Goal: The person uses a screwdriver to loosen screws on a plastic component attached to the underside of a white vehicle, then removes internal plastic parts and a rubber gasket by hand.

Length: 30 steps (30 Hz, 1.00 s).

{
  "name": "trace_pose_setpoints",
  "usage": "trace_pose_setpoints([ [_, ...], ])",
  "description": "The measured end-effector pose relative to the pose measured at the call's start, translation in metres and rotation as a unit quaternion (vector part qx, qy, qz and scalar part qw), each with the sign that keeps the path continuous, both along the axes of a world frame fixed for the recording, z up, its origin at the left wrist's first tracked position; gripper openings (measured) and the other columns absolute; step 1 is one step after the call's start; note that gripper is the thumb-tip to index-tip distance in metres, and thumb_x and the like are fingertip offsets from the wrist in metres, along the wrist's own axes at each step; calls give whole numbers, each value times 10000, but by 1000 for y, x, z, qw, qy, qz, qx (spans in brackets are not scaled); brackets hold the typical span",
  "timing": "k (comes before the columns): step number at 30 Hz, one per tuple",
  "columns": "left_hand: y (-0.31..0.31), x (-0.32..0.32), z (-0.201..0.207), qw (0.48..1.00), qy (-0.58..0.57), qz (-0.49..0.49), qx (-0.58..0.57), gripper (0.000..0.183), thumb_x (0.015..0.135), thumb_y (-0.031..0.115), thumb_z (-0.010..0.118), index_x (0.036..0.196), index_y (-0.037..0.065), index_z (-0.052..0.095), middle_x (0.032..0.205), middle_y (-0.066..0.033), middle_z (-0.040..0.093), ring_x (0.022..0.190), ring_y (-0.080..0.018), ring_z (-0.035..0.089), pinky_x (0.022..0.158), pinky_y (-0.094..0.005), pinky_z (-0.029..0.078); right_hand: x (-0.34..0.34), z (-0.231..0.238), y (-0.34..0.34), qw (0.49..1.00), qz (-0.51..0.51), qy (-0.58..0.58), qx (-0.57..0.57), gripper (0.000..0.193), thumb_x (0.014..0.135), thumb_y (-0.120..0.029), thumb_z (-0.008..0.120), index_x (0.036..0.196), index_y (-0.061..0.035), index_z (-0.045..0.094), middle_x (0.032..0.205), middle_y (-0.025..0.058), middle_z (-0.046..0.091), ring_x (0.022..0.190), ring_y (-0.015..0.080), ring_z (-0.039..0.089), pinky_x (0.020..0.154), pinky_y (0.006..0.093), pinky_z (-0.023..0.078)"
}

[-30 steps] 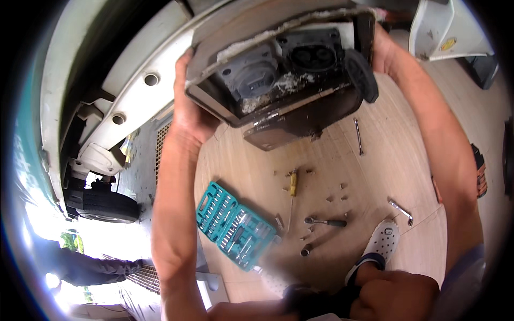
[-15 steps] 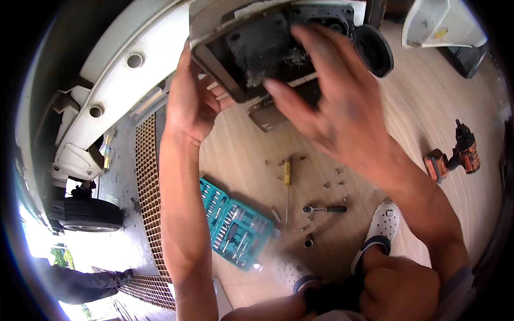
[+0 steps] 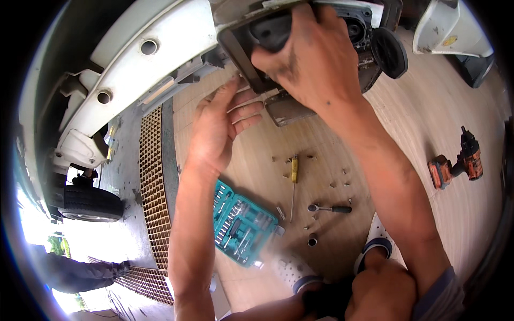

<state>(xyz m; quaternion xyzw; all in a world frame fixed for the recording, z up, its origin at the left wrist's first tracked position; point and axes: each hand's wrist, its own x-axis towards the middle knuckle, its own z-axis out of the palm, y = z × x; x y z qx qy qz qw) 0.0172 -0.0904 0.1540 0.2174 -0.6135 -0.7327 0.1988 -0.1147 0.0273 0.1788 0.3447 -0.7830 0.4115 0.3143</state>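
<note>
A frame-like dark housing (image 3: 235, 56) sits in the opening of a white vehicle body at the top. Inside it is a black plastic part (image 3: 273, 31). My right hand (image 3: 316, 61) reaches into the housing, its thumb and fingers curled over this black part; the fingertips are partly hidden. Dark smudges mark the back of that hand. My left hand (image 3: 222, 120) is open under the housing's lower left corner, fingers spread, close to the rim; I cannot tell whether they touch it. A round black cover (image 3: 389, 52) hangs at the housing's right.
On the wooden-look floor lie a yellow-handled screwdriver (image 3: 294, 170), a ratchet (image 3: 329, 208), a socket (image 3: 312, 241) and several loose screws. A teal socket set (image 3: 243, 230) lies open by my left forearm. An orange-and-black cordless driver (image 3: 458, 160) is at right. Grating (image 3: 155, 187) runs along the left.
My right hand has gone from hovering with fingers apart to gripping the black plastic part. My left hand has dropped from the housing's side to below its corner. The view has shifted slightly.
</note>
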Motion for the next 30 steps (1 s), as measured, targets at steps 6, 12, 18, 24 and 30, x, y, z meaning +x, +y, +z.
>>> trace_pose_setpoints([
  [6, 11, 0, -12, 998, -1, 65, -27, 343, 1004, 347, 571, 1120, 31, 638, 992, -94, 693, 823, -163, 665, 758, -298, 559, -4, -18, 34, 993, 57, -14, -103, 597, 666, -234, 850, 1136, 34, 596, 1033, 182, 629, 896, 326, 662, 799, 371, 537],
  [12, 34, -6, -23, 973, 27, 193, -120, 316, 980, 275, 635, 890, -25, 681, 713, -55, 656, 636, -99, 580, 611, -242, 470, -10, -17, 37, 984, 126, -31, -126, 602, 676, -190, 870, 1150, 45, 584, 1022, 155, 614, 890, 232, 636, 799, 333, 525],
  [18, 59, 3, -27, 943, 88, 227, -225, 195, 973, 137, 630, 982, -54, 669, 796, -92, 663, 648, -126, 617, 608, -248, 502, -6, -20, 33, 978, 136, -43, -150, 618, 670, -187, 874, 1165, 35, 579, 1070, 164, 594, 917, 241, 629, 816, 335, 522],
  [24, 74, -5, -11, 986, 111, 47, -118, 417, 1045, 204, 506, 1325, -105, 508, 1142, -194, 657, 983, -242, 687, 855, -354, 569, -4, -17, 38, 973, 148, -102, -145, 685, 685, -190, 868, 1250, 32, 551, 1129, 177, 579, 982, 273, 624, 855, 359, 514],
  [30, 77, -22, 11, 994, 99, -10, 44, 527, 1069, 375, 411, 1443, 3, 408, 1328, -92, 577, 1228, -183, 564, 1028, -313, 458, 1, -32, 36, 981, 152, -24, -120, 764, 690, -181, 829, 1337, -1, 466, 1227, 237, 498, 1094, 410, 578, 884, 440, 526],
])
